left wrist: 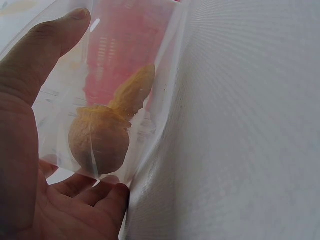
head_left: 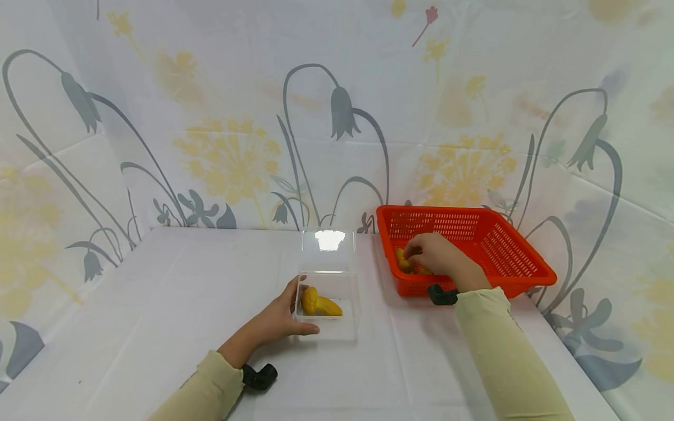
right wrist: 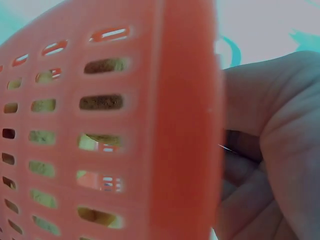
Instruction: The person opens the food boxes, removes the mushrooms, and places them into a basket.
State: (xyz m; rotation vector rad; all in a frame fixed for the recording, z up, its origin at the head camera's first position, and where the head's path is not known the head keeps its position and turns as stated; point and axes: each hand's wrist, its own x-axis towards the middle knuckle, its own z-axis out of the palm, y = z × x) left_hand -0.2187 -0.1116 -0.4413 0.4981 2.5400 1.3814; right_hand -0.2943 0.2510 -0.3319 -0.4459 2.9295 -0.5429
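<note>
My left hand [head_left: 281, 318] grips the left side of a clear plastic box [head_left: 350, 324], thumb at the near side and fingers round the far left. A yellow mushroom [head_left: 327, 307] lies inside; its round cap and stem show through the plastic in the left wrist view [left wrist: 100, 142]. My right hand [head_left: 434, 254] reaches into the red basket [head_left: 516, 263], fingers bent down at a yellow mushroom [head_left: 401, 262] by the left wall. In the right wrist view the basket wall [right wrist: 185, 125] hides the fingertips of the right hand [right wrist: 275, 145], so its grip is unclear.
The box's clear lid [head_left: 310, 251] stands open at the back. More yellow pieces [head_left: 423, 271] lie low in the basket, partly behind its front rim. A white cloth [head_left: 158, 321] covers the table, and a flower-printed curtain [head_left: 237, 88] hangs behind it.
</note>
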